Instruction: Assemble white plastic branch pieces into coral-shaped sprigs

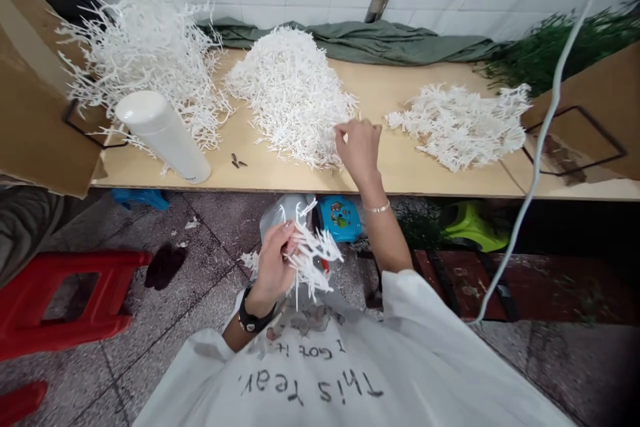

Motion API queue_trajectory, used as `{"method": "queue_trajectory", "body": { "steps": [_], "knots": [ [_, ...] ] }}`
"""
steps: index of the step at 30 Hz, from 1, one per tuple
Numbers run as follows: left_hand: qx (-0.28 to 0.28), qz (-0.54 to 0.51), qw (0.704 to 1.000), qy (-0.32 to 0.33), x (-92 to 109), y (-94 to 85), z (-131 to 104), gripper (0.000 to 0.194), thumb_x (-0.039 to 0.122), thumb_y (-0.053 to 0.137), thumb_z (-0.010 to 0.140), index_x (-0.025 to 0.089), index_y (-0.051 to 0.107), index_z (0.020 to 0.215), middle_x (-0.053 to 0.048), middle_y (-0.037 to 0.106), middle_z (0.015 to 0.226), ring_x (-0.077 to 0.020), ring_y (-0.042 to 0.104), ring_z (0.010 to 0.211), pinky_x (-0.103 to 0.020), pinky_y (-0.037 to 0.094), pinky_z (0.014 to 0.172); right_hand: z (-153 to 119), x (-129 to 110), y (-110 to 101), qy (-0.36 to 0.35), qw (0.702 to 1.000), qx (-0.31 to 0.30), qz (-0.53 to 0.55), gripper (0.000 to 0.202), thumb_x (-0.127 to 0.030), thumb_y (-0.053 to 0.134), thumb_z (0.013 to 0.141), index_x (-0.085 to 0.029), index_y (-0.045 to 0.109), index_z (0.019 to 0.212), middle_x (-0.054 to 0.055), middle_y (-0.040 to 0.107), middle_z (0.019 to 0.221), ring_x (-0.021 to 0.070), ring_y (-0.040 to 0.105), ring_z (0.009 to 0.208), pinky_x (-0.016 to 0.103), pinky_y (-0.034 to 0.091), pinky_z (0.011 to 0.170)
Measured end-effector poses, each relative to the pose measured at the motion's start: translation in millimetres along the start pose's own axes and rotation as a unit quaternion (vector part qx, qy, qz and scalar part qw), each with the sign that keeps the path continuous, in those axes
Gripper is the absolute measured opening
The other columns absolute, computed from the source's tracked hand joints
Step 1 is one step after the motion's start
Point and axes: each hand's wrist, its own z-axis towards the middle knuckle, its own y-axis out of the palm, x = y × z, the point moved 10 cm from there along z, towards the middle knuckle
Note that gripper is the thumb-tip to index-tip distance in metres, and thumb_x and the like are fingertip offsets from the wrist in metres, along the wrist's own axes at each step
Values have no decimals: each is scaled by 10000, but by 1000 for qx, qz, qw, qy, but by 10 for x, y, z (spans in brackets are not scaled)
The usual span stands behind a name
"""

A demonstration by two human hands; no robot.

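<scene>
In the head view, the left hand's [277, 259] grip pinches a white sprig [316, 255], fronds pointing right. The right hand [359, 148], fingers curled, is nearer the middle heap [295, 90], at its right edge above the tabletop [371, 90]; whether it holds anything, I cannot tell.

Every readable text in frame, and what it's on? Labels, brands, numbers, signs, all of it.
"I Got it": on the wearer's white shirt, upside down to the camera, upper line in the picture.
"This Year.": same shirt, larger, below it in the picture, also upside down.
Small dark mark near the base of the white bottle: too small to read.
No numbers or signs that I can make out.
</scene>
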Motion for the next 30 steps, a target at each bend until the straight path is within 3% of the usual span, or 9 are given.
{"method": "queue_trajectory", "body": {
  "steps": [3,5,7,9,12,17,21,27,30],
  "knots": [
    [22,0,1000,12,-10,-45,75,527,433,730,657,157,314,488,63,300,430,-38,297,385,-180,290,405,213,208,120,40,997,-5,-71,357,-284,538,865,-157,466,539,92,481,604,294,518,900,550,280,927],
    [30,7,999,22,0,-73,125,511,430,733,656,158,329,500,65,310,438,-39,306,392,-180,307,418,172,113,86,11,1000,-21,-1,424,-390,508,892,-156,471,540,84,500,604,262,546,866,511,320,926],
    [31,20,999,24,12,-88,171,495,425,732,661,156,346,509,67,317,445,-38,319,400,-177,325,435,-19,-152,45,-53,985,-81,144,454,-447,415,932,-146,533,612,76,564,672,195,569,799,409,401,852],
    [24,39,999,28,34,-88,212,482,421,729,670,149,365,510,64,328,456,-34,335,416,-167,327,447,-349,-533,34,-131,928,-190,293,415,-451,371,948,-148,603,784,62,626,803,138,582,782,307,439,754],
    [32,73,996,31,72,-140,261,425,413,731,673,136,435,542,60,363,483,-25,341,432,-153,291,437,-869,-949,45,-209,860,-317,340,262,-393,458,926,-165,585,940,29,621,836,91,553,744,233,417,669],
    [56,106,992,34,135,-257,283,438,418,753,634,132,441,518,56,352,463,-19,311,418,-158,242,418,-1064,-981,4,-180,855,-304,380,333,-286,454,932,-153,464,627,-32,397,547,50,336,507,214,273,497],
    [-43,39,998,-16,-29,-65,231,581,444,763,575,160,277,431,68,222,385,-20,223,330,-191,178,351,-1180,-1049,47,-118,723,-355,581,439,-306,438,938,-151,444,527,-38,379,437,30,304,387,200,224,412],
    [-96,-47,994,-33,-204,137,240,656,508,735,547,195,171,429,82,76,324,-25,106,260,-213,99,274,-1109,-1270,33,-79,518,-248,815,521,-282,420,934,-167,298,440,-65,241,313,34,217,259,179,171,314],
    [-85,-105,991,6,-55,68,309,614,567,712,584,192,249,433,91,65,329,-13,41,253,-209,57,263,-878,-1006,-162,-66,527,-106,840,481,-273,387,944,-168,261,492,-104,51,325,27,51,238,166,121,290]
  ]
}}
